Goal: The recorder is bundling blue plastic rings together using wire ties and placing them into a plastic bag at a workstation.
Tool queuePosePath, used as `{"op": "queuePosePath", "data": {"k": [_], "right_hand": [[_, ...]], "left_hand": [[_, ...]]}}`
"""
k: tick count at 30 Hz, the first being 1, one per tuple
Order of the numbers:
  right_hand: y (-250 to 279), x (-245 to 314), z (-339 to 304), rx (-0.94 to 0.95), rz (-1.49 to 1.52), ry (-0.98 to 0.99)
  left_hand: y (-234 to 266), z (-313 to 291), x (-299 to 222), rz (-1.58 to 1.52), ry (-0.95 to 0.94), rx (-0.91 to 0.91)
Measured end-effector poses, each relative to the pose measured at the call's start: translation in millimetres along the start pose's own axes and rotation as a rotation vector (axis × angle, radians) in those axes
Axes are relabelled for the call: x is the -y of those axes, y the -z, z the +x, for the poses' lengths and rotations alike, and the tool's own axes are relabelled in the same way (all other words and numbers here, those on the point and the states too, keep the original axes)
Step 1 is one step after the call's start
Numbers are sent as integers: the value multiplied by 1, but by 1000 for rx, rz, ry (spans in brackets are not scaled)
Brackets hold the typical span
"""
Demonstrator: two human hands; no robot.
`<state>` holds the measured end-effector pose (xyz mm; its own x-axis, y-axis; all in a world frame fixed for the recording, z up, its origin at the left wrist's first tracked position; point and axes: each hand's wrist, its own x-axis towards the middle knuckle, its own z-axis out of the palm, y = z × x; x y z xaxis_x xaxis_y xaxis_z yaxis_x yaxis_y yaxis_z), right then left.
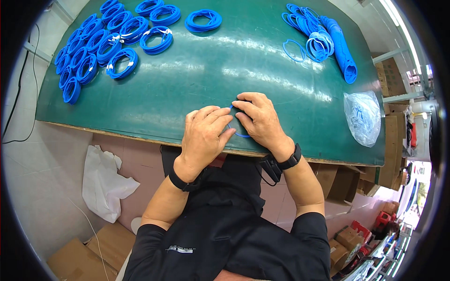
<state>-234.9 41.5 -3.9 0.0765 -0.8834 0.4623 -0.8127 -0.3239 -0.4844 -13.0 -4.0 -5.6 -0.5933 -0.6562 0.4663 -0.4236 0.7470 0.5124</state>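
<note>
Over the near edge of the green table (pixel 197 89), a thin blue ring (pixel 242 136) shows between my two hands. My left hand (pixel 204 133) has its fingers bent and closed on the ring's left side. On the other side my right hand (pixel 259 119) is curled, thumb and fingers closed on the same ring. Most of the ring is hidden under the fingers. Each wrist wears a black strap, and a dark box-shaped device (pixel 270 169) hangs by the right one.
Several coiled blue bundles (pixel 123 63) lie at the far left, some with white ties. A single coil (pixel 203 21) sits at the back middle. Loose blue rings (pixel 320 47) and a long blue roll (pixel 340 49) lie far right, above a clear plastic bag (pixel 363 118). Cardboard boxes (pixel 344 185) stand below.
</note>
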Motion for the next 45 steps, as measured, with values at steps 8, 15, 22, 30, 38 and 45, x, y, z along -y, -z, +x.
{"op": "queuePosePath", "data": {"k": [8, 15, 22, 30, 38, 45], "right_hand": [[-1, 4, 1, -29, -39, 22], [-4, 10, 0, -41, -91, 34], [-7, 13, -1, -51, -106, 30], [-6, 15, 0, -65, -97, 40], [-6, 16, 0, -72, -107, 47], [-6, 17, -2, -68, -86, 44]], "left_hand": [[2, 1, -1, 23, -16, 19], [2, 1, -2, 38, -13, 36], [3, 2, -5, 41, 5, 50], [5, 3, -6, 48, 17, 68], [5, 4, -7, 47, 24, 82], [4, 3, -6, 45, 27, 82]]}}
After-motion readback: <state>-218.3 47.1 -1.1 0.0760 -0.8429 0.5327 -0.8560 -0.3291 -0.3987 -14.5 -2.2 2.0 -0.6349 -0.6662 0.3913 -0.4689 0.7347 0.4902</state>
